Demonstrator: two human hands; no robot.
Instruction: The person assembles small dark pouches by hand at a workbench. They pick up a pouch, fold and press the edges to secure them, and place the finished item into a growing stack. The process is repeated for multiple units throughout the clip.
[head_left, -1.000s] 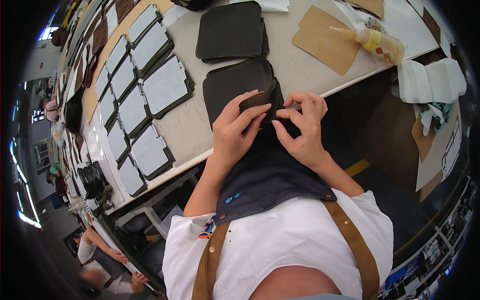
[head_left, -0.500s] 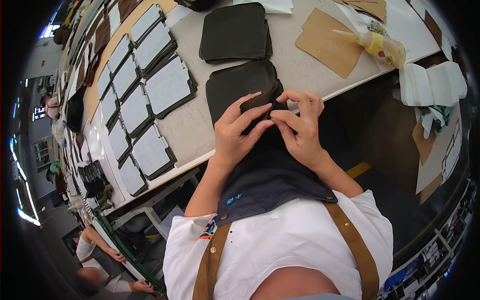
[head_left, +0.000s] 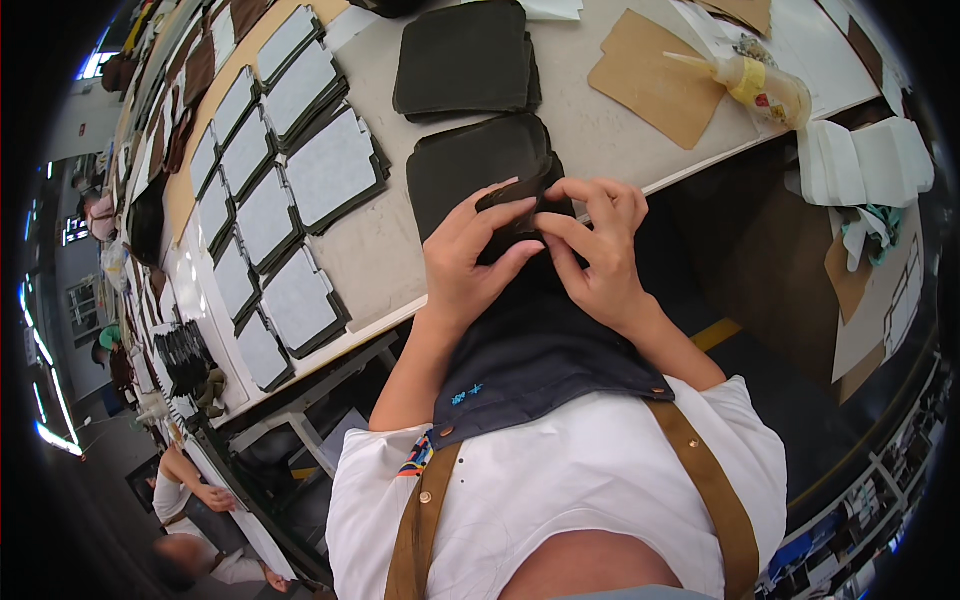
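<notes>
A stack of dark leather pieces lies at the table's front edge. Over its near right corner, my left hand pinches a dark, curled leather piece between thumb and fingers. My right hand is at the right edge of that piece, its thumb and index finger bent against it. What lies between the right fingertips is too small to make out. Just beyond sits another stack of dark, rounded-corner pieces.
Several stacks of white-faced dark pieces stand in rows on the left. To the right lie a brown card and a glue bottle with a long nozzle. White folded pads are farther right. A co-worker is at the lower left.
My hands stay at the leather piece, with small shifts of the fingers; the right index finger has moved slightly left along its edge. The co-worker's hands have moved a little. The view shifted slightly.
</notes>
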